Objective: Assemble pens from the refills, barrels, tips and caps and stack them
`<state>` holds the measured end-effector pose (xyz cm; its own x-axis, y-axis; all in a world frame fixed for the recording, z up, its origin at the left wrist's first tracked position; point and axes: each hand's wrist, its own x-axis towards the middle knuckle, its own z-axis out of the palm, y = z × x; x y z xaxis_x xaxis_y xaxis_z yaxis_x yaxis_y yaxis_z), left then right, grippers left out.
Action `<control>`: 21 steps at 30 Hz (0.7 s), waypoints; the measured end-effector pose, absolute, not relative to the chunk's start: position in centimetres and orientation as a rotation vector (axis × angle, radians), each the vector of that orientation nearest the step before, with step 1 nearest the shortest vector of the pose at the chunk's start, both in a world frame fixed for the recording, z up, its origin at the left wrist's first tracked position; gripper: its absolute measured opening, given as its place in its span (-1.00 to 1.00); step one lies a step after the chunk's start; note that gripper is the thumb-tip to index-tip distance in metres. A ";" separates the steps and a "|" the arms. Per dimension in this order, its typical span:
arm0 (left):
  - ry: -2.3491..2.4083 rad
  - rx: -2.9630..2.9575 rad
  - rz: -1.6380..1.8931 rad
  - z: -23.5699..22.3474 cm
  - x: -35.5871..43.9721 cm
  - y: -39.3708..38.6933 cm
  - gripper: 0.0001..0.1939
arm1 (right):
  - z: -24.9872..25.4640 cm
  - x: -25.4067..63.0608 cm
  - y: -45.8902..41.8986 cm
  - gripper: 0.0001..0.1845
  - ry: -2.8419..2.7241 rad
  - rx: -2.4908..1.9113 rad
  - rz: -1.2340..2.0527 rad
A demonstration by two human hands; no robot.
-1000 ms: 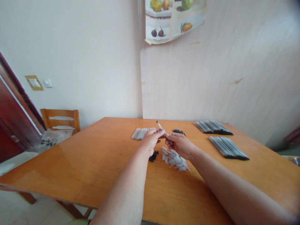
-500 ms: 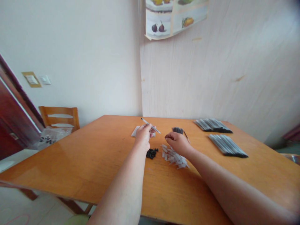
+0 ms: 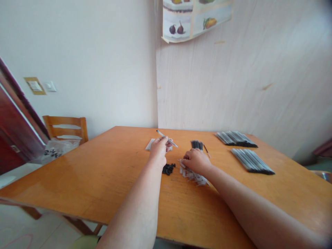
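Observation:
My left hand [image 3: 158, 150] is closed around a slim pen [image 3: 161, 134] with a clear barrel and a dark upper end, held slanting above the table. Down at the pile of clear pen caps [image 3: 197, 180] is my right hand [image 3: 197, 161], fingers bent and pressed together at the pile's far edge; what they pinch, if anything, is hidden. Small black plugs [image 3: 169, 169] lie heaped between the two forearms. Behind my left hand are whitish tubes [image 3: 149, 144], partly covered. Dark-tipped pen refills [image 3: 197, 144] lie just beyond my right hand, with one lone refill [image 3: 206, 150] beside them.
Two flat bundles of pens, a far one [image 3: 234, 139] and a nearer one [image 3: 252, 161], lie on the right of the wooden table [image 3: 103, 180]. A wooden chair [image 3: 66, 121] holding a clear plastic bag [image 3: 58, 148] stands at the left. A wall stands behind the table.
My right hand has dropped slightly onto the clear cap pile from just above it. My left hand keeps the pen in nearly the same place.

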<state>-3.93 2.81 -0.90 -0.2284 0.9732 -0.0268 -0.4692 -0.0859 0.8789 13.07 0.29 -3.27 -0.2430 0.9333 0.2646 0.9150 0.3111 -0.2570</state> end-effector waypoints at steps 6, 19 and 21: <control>0.998 0.739 1.583 -1.1 -3.9 3.0 -0.85 | -3.4 13.0 0.4 -0.75 -2.258 -1.667 0.031; 0.976 0.731 1.616 -0.9 -4.0 2.9 -0.82 | -2.2 12.8 0.0 -0.81 -1.911 -1.487 0.299; 0.982 0.735 1.619 -1.0 -4.0 3.1 -0.82 | -2.1 12.6 -0.1 -0.84 -1.867 -1.413 0.367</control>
<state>-4.04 3.08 -0.99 -0.2549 0.9668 -0.0165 -0.4616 -0.1067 0.8806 12.62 -0.14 -2.05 -0.1066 0.9144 0.3905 0.6985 0.3484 -0.6251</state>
